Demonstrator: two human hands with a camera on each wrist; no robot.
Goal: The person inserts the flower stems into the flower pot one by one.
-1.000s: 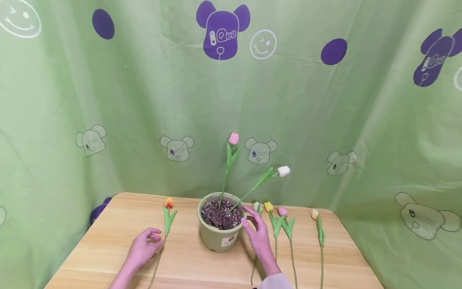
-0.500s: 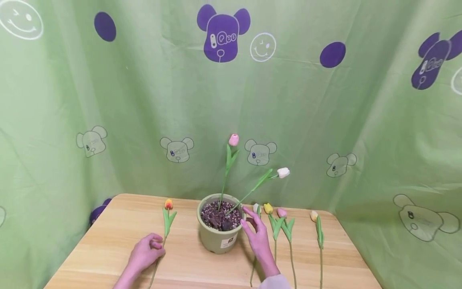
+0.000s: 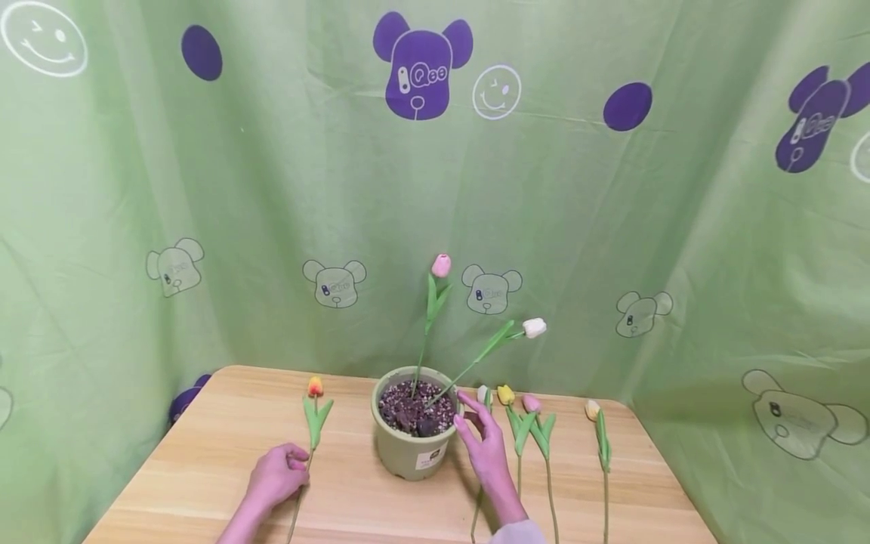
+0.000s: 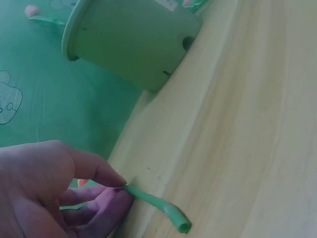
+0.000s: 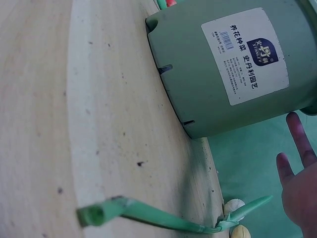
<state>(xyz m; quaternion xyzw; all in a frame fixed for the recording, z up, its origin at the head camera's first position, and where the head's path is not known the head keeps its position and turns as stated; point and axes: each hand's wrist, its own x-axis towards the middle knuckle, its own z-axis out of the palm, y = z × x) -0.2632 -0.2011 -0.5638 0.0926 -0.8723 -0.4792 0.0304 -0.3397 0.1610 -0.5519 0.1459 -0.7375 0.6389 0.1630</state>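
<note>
Lower left of the frame, the left hand [image 3: 277,477] has its grip pinched together on a red-and-orange tulip [image 3: 314,434] by its slim green stem, bloom toward the far edge of the wood-grained surface [image 3: 353,502]; the head view cuts off the stem's end. Right of centre, the right hand [image 3: 489,455] spreads its grip apart beside a round, tapered olive-green pot [image 3: 396,453]; contact is hard to make out. Behind hangs creased green fabric [image 3: 272,166].

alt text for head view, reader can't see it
A left hand pinches the stem of an orange tulip on a wooden table; the right hand is at the rim of a green pot. A pink tulip and a leaning white tulip rise from its soil; four more tulips lie to the right.
</note>
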